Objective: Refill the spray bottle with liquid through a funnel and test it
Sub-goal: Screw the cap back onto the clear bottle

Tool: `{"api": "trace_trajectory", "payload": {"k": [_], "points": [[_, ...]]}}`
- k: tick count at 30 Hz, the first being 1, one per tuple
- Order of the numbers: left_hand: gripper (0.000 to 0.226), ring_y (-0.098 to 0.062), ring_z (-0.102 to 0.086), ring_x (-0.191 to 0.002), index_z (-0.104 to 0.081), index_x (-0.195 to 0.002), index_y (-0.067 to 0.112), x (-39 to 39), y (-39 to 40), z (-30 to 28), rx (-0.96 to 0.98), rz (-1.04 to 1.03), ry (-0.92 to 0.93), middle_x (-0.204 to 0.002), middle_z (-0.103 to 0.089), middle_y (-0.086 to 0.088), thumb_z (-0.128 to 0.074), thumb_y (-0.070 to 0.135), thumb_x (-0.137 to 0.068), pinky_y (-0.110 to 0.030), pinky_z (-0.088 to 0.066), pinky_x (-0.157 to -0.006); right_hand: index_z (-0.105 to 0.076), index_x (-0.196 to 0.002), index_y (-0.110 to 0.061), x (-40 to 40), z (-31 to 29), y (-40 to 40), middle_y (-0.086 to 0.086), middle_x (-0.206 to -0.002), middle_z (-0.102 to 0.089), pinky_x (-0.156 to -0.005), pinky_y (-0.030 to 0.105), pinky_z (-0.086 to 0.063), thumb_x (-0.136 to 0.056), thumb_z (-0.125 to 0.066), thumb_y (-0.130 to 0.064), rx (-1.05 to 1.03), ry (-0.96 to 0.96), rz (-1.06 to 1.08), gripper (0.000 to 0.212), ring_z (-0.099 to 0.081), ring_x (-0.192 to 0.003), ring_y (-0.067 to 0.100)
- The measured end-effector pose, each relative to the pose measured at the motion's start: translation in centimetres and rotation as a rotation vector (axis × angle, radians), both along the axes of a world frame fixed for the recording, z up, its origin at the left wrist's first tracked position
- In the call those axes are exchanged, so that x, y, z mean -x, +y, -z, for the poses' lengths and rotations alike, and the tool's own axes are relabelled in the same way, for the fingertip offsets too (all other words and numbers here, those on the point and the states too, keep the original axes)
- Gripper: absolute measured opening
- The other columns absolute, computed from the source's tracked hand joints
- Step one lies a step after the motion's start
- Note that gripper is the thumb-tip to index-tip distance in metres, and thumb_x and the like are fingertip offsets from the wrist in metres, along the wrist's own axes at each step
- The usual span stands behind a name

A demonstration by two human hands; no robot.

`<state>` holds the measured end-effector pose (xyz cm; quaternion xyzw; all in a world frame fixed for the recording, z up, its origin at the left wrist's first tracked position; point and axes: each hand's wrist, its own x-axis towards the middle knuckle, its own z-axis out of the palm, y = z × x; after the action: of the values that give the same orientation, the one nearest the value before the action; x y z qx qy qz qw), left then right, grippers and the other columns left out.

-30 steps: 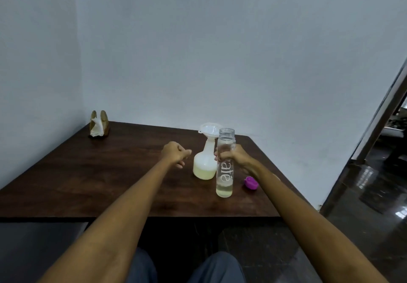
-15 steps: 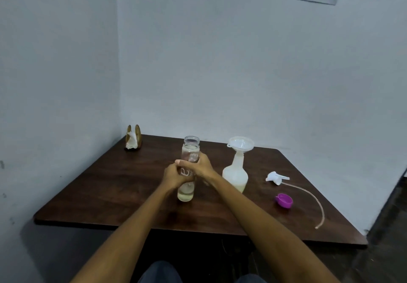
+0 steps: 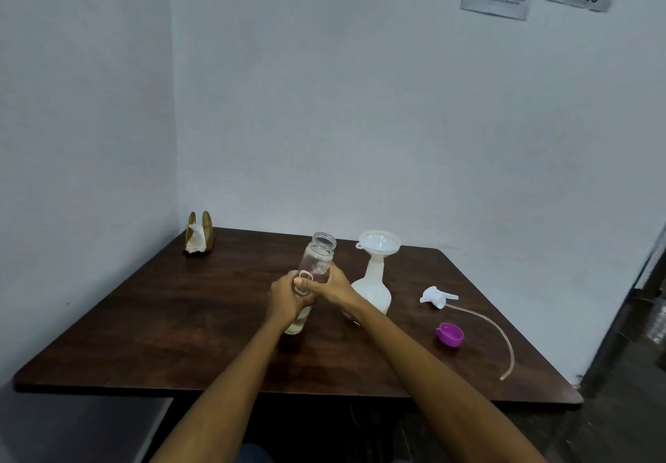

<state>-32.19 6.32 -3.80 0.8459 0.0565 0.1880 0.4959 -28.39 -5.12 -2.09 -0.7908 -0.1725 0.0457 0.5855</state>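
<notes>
The open clear bottle [image 3: 312, 275], just left of the funnel-topped spray bottle [image 3: 373, 291], is gripped by the left hand [image 3: 286, 295] and right hand [image 3: 333, 284].

Dark brown wood-grain table [image 3: 180, 318]; white spray bottle [image 3: 374, 289] and funnel [image 3: 379, 242]; purple cap [image 3: 449, 334]; clear bottle [image 3: 317, 260].

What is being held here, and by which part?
Both hands, left hand and right hand, grip the open clear bottle around its middle; it leans slightly.
</notes>
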Motion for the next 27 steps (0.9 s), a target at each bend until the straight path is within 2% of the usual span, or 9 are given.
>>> {"api": "trace_trajectory", "payload": {"k": [3,6,8,11,13,17,20,22,27], "points": [[0.037,-0.03,-0.065,-0.095,-0.065,-0.102,0.005,0.2,-0.2,0.0,-0.06,0.015,-0.019,-0.1,-0.07,-0.014,-0.079,0.01,-0.068,-0.031,-0.047,-0.076,-0.051,-0.126,-0.01,0.3,-0.1,-0.7,0.007,-0.118,-0.066,-0.094,0.035,-0.053,-0.046,-0.084,-0.061,0.072,0.006,-0.023,0.101,-0.065,-0.107,0.018],[0.043,-0.03,-0.065,-0.094,-0.065,-0.103,0.002,0.6,0.1,0.2,-0.035,-0.03,-0.048,-0.1,-0.07,-0.015,-0.084,0.014,-0.066,-0.03,-0.044,-0.072,-0.032,-0.14,-0.008,1.8,-0.9,-2.4,0.012,-0.124,-0.062,-0.092,0.033,-0.052,-0.068,-0.081,-0.04,0.199,0.063,-0.026,0.093,-0.061,-0.112,0.021],[0.045,-0.03,-0.065,-0.094,-0.065,-0.1,0.0,0.7,0.8,0.4,0.003,-0.082,-0.042,-0.099,-0.07,-0.017,-0.086,0.019,-0.065,-0.03,-0.044,-0.073,-0.036,-0.138,-0.011,2.6,-1.1,-4.1,0.011,-0.116,-0.064,-0.08,0.028,-0.054,-0.076,-0.076,-0.034,0.301,0.101,-0.058,0.077,-0.063,-0.104,0.019],[0.046,-0.031,-0.065,-0.097,-0.066,-0.101,0.001,0.8,1.2,0.5,0.004,-0.112,-0.014,-0.103,-0.07,-0.018,-0.086,0.022,-0.065,-0.032,-0.047,-0.08,-0.063,-0.109,-0.005,3.2,-1.1,-7.4,0.004,-0.082,-0.067,-0.063,0.022,-0.056,-0.081,-0.073,-0.026,0.461,0.172,-0.07,0.037,-0.063,-0.065,0.01],[0.047,-0.032,-0.064,-0.1,-0.065,-0.103,0.001,0.7,0.7,0.2,-0.01,-0.125,0.003,-0.106,-0.069,-0.018,-0.085,0.022,-0.066,-0.033,-0.047,-0.082,-0.07,-0.089,-0.005,3.1,-0.6,-10.0,0.004,-0.077,-0.067,-0.06,0.02,-0.055,-0.08,-0.074,-0.025,0.578,0.104,0.033,0.022,-0.062,-0.057,0.006],[0.052,-0.033,-0.062,-0.105,-0.064,-0.108,0.001,0.5,0.3,-0.3,0.008,-0.142,0.061,-0.111,-0.067,-0.018,-0.085,0.024,-0.067,-0.036,-0.047,-0.086,-0.061,-0.111,-0.004,3.1,0.6,-15.4,0.013,-0.116,-0.062,-0.086,0.037,-0.05,-0.084,-0.064,-0.022,0.961,-0.17,0.417,0.032,-0.058,-0.11,0.028],[0.051,-0.032,-0.063,-0.104,-0.065,-0.106,0.003,0.6,0.7,-0.2,0.032,-0.142,0.094,-0.111,-0.068,-0.017,-0.085,0.025,-0.066,-0.035,-0.048,-0.085,-0.034,-0.137,-0.014,3.2,2.3,-18.5,0.017,-0.14,-0.038,-0.101,0.047,-0.037,-0.09,-0.053,-0.02,1.155,-0.045,0.512,0.051,-0.036,-0.131,0.034],[0.049,-0.031,-0.064,-0.103,-0.066,-0.105,0.003,0.6,0.7,-0.1,0.047,-0.134,0.091,-0.11,-0.069,-0.016,-0.086,0.024,-0.065,-0.035,-0.049,-0.085,-0.022,-0.144,-0.017,2.9,3.5,-19.8,0.018,-0.144,-0.031,-0.107,0.05,-0.031,-0.093,-0.048,-0.021,1.171,0.089,0.481,0.057,-0.028,-0.136,0.036],[0.049,-0.03,-0.065,-0.101,-0.067,-0.105,0.004,0.5,0.8,-0.1,0.053,-0.126,0.083,-0.107,-0.07,-0.015,-0.086,0.023,-0.065,-0.034,-0.049,-0.084,-0.038,-0.132,-0.006,2.0,4.6,-20.8,0.021,-0.137,-0.039,-0.106,0.044,-0.034,-0.097,-0.041,-0.023,1.168,0.004,0.484,0.039,-0.034,-0.13,0.037]]}}
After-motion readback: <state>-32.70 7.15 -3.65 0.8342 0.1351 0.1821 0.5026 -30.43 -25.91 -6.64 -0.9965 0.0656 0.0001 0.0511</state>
